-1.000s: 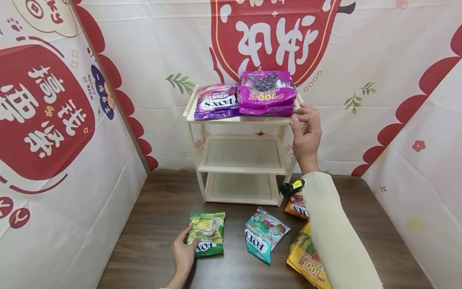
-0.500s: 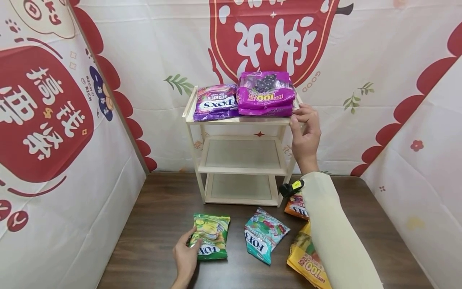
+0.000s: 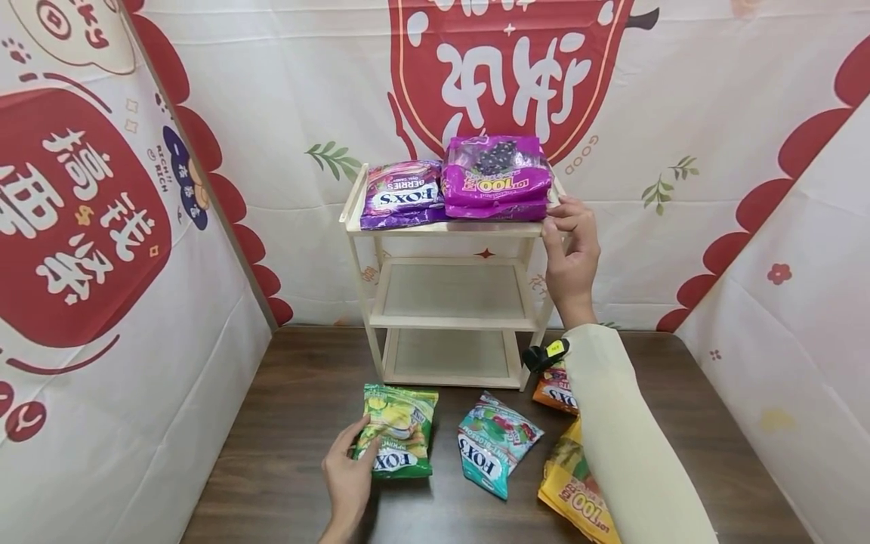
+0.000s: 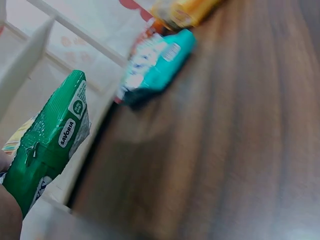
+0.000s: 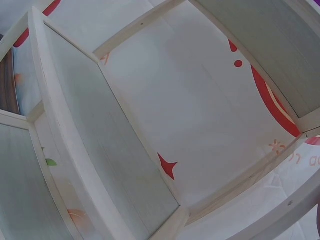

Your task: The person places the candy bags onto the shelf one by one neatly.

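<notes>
My left hand (image 3: 348,477) pinches the left side of a green and yellow candy bag (image 3: 401,438), in front of the rack. In the left wrist view this green bag (image 4: 50,142) stands tilted, apart from the table top. My right hand (image 3: 573,253) grips the top right corner of a cream three-tier shelf rack (image 3: 448,323), thumb in front and fingers over the edge. On the rack's top tier a purple berries candy bag (image 3: 402,194) lies beside a magenta bag with a grape picture (image 3: 498,180). The right wrist view shows the rack's lower shelf panels (image 5: 95,120).
A teal candy bag (image 3: 498,444) lies on the dark wooden table (image 3: 272,423), right of the green one. Further right are an orange candy bag (image 3: 553,393) and a yellow bag (image 3: 574,491), both partly under my right sleeve (image 3: 632,431). Printed cloth (image 3: 231,113) walls in the table.
My left hand has shifted the green candy bag slightly right, then up toward the rack. The right hand keeps its grip on the rack's corner.
</notes>
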Demonstrator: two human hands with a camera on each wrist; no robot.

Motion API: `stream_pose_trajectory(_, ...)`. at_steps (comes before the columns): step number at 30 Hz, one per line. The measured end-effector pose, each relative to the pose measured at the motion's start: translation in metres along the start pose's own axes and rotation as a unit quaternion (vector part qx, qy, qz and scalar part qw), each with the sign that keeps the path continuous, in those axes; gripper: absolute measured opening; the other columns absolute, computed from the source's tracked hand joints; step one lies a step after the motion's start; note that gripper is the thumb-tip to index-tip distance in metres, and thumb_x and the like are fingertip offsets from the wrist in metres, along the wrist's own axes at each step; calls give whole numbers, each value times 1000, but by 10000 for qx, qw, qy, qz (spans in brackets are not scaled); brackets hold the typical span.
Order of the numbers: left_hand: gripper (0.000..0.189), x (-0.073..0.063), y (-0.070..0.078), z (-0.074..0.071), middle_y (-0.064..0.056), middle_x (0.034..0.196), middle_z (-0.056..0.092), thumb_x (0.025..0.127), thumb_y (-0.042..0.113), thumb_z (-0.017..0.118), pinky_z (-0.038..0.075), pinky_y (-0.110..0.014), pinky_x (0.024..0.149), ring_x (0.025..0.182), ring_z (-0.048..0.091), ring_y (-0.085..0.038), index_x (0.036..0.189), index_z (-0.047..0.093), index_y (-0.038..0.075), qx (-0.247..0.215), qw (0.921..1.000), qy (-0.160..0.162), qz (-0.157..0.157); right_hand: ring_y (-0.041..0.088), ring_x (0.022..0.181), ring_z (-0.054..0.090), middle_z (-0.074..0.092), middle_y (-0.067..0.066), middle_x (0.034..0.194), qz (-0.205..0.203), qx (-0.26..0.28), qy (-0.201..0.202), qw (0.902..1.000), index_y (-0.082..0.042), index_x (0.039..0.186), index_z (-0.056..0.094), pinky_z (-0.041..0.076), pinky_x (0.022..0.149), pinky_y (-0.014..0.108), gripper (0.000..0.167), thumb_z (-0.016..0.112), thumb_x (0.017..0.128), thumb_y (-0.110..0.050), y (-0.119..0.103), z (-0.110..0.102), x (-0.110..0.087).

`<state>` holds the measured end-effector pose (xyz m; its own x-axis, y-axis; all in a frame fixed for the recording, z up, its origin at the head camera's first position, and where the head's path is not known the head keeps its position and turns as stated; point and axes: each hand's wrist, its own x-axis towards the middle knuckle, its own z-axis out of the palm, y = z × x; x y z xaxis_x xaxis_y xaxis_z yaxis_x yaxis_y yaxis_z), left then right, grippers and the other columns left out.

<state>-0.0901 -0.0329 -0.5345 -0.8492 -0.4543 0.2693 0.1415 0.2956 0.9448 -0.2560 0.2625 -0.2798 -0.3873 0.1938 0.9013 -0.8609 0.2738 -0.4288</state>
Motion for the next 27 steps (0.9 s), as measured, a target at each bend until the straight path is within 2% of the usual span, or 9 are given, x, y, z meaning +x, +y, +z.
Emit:
stream_pose_trajectory(2, 43, 3, 10, -1, -4, 110, 67, 72, -3, 81, 48, -15, 85, 105, 61, -19, 111, 72, 11, -400, 9991, 14, 101, 44, 118, 43, 50, 34, 100, -20, 16, -20, 10000, 16, 86, 49, 30, 108, 42, 18, 52, 87, -2, 0, 1, 1)
stream_pose_trajectory(5, 41, 8, 29, -1, -10, 111, 66, 74, -5, 79, 50, -17, 83, 104, 61, -23, 113, 70, 6, -964, 9950, -5, 268, 43, 119, 43, 50, 34, 101, 11, 22, -11, 10000, 16, 86, 49, 30, 108, 42, 19, 53, 87, -2, -1, 0, 2)
stream_pose_trajectory(11, 39, 16, 76, -4, -19, 111, 64, 76, -8, 75, 53, -20, 77, 96, 63, -23, 115, 66, -5, -1480, 9873, 6, 581, 42, 119, 43, 50, 35, 101, -27, -18, -34, 10000, 16, 87, 49, 30, 108, 41, 21, 53, 87, -4, -1, -3, 4)
stream_pose_trajectory(15, 38, 22, 99, -6, -20, 111, 63, 78, -8, 74, 53, -20, 75, 93, 62, -20, 115, 65, -7, -1639, 9845, 8, 630, 42, 118, 43, 50, 35, 101, -44, -24, -43, 10000, 16, 87, 49, 30, 108, 41, 21, 53, 87, -4, 0, -3, 4)
stream_pose_trajectory(21, 38, 36, 120, 2, -22, 111, 63, 79, -8, 73, 53, -21, 73, 90, 59, -21, 116, 64, -8, -1908, 9789, 27, 728, 42, 119, 43, 50, 34, 102, 10, -122, -42, 9999, 15, 88, 49, 30, 108, 40, 20, 52, 87, -4, -1, -3, 1)
stream_pose_trajectory(27, 37, 48, 132, 11, -22, 110, 63, 79, -9, 72, 53, -20, 71, 87, 59, -21, 115, 65, -9, -1993, 9761, 71, 865, 42, 119, 43, 51, 35, 101, 34, -86, -58, 9999, 15, 88, 49, 30, 108, 41, 19, 53, 87, -4, 0, -2, 0)
